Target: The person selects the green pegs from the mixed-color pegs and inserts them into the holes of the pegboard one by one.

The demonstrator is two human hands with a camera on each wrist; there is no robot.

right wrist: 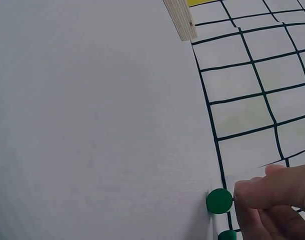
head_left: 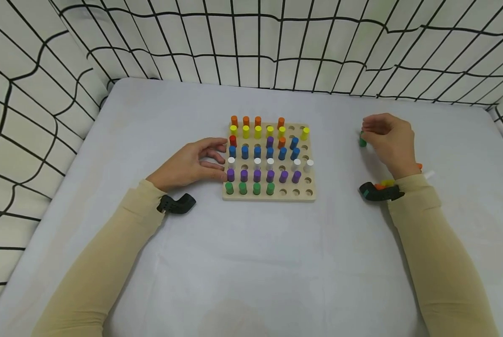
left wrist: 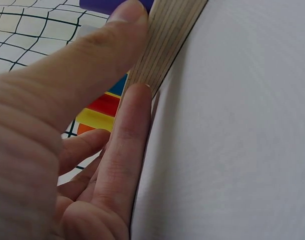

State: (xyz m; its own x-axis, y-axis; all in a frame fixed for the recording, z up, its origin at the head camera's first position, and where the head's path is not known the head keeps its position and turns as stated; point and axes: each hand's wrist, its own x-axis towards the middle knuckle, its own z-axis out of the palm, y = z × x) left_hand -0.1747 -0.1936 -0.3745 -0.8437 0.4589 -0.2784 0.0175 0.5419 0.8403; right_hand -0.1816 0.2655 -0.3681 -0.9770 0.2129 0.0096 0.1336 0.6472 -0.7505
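"Start at the left. What is the left hand (head_left: 188, 164) up to?"

"Its fingers are spread loosely against the board's (head_left: 276, 160) left edge. The thumb is up by a purple peg (head_left: 230, 175) and the index finger lies along the side. They aren't curled round anything; I'd guess the touch is to steady the wood."

"And the board?"

"Flat on the desk (head_left: 234, 271), between the hands, probably so that both can reach it. The pegs stand upright in rows, mostly by colour: the nearest has four green ones (head_left: 257, 188) at its left, then three bare holes. The third row from the back mixes red, purple, orange and blue."

"Farther right?"

"A loose green peg (head_left: 362, 139) on the desk, well apart from the board, with the right hand (head_left: 392, 138) over it. Those fingers are bent and close together, right beside the peg; whether they have hold of it, I can't tell."

"Anything under that wrist?"

"Yellow (head_left: 388, 183) and orange (head_left: 419, 166) bits, partly hidden, perhaps spare pegs kept within easy reach."
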